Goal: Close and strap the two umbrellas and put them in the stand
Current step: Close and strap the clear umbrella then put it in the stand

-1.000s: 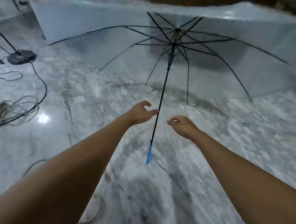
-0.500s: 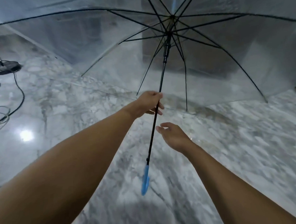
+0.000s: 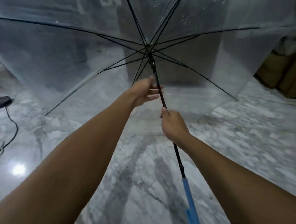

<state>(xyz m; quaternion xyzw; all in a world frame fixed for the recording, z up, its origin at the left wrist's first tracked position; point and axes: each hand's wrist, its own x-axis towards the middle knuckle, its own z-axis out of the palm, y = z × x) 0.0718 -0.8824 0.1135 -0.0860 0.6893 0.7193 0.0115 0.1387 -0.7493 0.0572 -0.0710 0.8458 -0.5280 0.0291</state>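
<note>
The umbrella [image 3: 148, 49] is open. Its clear canopy spreads across the far half of the view over the marble floor [image 3: 245, 142], with black ribs fanning out from the hub. At the far left a flat black base [image 3: 1, 102] lies on the floor, and a black cable [image 3: 12, 128] trails nearer from it. The left hand [image 3: 143, 92] reaches to the black shaft [image 3: 162, 98] just below the hub. Its fingers are fairly straight and spread, with the tips at the shaft's left side, but blur hides whether they press it. Just nearer, the right hand [image 3: 173, 126] is wrapped firmly round the shaft. From there the shaft slants nearer and rightward to the blue handle [image 3: 189, 199], which runs off the bottom edge. At the far right, brown boxes [image 3: 283, 73] stand beyond the canopy's rim.
</note>
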